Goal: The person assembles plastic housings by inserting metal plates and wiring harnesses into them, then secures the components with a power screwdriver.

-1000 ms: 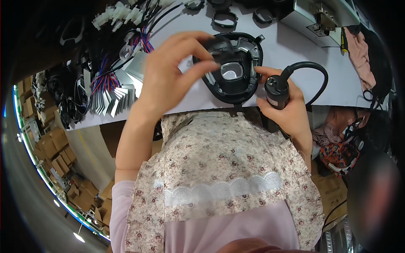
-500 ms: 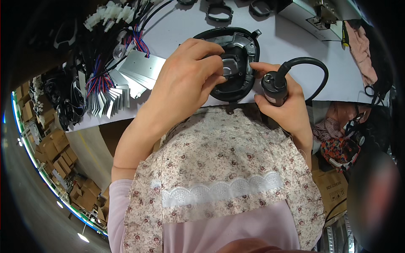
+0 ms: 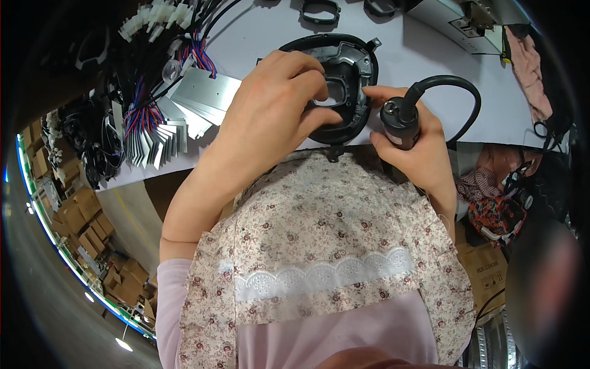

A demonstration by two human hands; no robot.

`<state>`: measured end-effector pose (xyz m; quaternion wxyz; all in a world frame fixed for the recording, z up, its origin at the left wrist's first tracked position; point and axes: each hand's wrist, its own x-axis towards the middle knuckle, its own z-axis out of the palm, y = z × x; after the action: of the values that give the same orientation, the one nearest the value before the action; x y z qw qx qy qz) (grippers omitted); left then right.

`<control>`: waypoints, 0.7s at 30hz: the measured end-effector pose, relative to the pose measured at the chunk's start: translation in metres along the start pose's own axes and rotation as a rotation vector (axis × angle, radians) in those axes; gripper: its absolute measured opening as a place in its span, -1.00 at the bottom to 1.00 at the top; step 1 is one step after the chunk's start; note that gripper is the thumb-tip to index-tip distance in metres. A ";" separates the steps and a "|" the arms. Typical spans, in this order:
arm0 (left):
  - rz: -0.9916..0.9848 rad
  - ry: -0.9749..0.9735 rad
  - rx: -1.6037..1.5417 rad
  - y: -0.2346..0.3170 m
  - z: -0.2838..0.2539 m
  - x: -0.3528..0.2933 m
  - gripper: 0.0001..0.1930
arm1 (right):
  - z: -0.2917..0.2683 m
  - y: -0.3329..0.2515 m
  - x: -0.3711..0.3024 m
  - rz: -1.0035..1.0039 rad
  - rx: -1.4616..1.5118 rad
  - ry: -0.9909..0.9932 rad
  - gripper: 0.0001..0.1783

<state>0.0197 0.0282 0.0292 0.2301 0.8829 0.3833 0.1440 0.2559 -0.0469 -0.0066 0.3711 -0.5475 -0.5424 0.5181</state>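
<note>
A black rounded plastic housing (image 3: pixel 367 67) lies at the near edge of the table, with a frame-like opening in its middle. My left hand (image 3: pixel 283 98) covers its left side with bent fingers. The left thumb reaches along the lower inside of the housing; what the curled fingertips hold is hidden. In my right hand (image 3: pixel 421 144) is a corded electric screwdriver (image 3: pixel 399 126), black and cylindrical, cable end up and working end hidden. The right index fingertip is close to the housing's right rim; whether it touches, I cannot tell.
Bundled wires (image 3: pixel 144 117) with metal plates (image 3: pixel 203 95) and white connectors (image 3: pixel 157 21) crowd the left. Small black frames (image 3: pixel 319 12) lie at the back. A metal box (image 3: pixel 458 24) stands back right; a pink cloth (image 3: pixel 527 71) and scissors (image 3: pixel 546 130) lie beyond it.
My left thumb has moved right and apart from the index finger. The housing's middle, earlier dark around a grey patch, now shows a pale opening. The screwdriver's top has tilted slightly.
</note>
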 end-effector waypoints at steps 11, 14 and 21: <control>-0.021 0.204 -0.078 -0.003 0.024 -0.008 -0.54 | 0.003 -0.008 -0.003 0.108 0.041 0.033 -0.44; -0.044 0.227 -0.101 -0.003 0.028 -0.011 -0.53 | 0.000 -0.007 -0.006 0.156 0.027 0.027 -0.41; -0.071 0.303 -0.150 -0.007 0.032 -0.020 -0.35 | 0.006 -0.006 -0.002 0.115 0.050 0.016 -0.40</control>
<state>0.0164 0.0078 -0.0033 0.2400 0.8175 0.4324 0.2952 0.2491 -0.0485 -0.0019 0.3587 -0.5725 -0.4938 0.5474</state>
